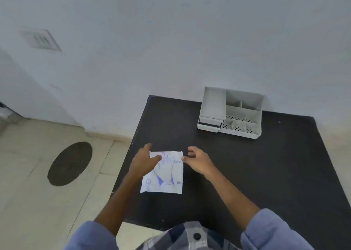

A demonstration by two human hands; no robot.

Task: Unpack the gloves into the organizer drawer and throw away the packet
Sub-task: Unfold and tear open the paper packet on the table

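Note:
A white glove packet (167, 175) with blue print lies flat on the black table (247, 173), near its left edge. My left hand (145, 160) rests on the packet's upper left corner, fingers spread over it. My right hand (197, 160) touches the upper right corner with thumb and fingertips, the other fingers curled apart. Whether either hand grips the packet is unclear. The grey organizer (231, 113) stands at the table's back, against the wall, with its small drawer (209, 123) at the lower left front, pushed in.
The organizer has several perforated compartments on its right side. A dark round mat or lid (70, 163) lies on the tiled floor left of the table. A pale wall rises behind the table, with a vent (40, 40) at upper left.

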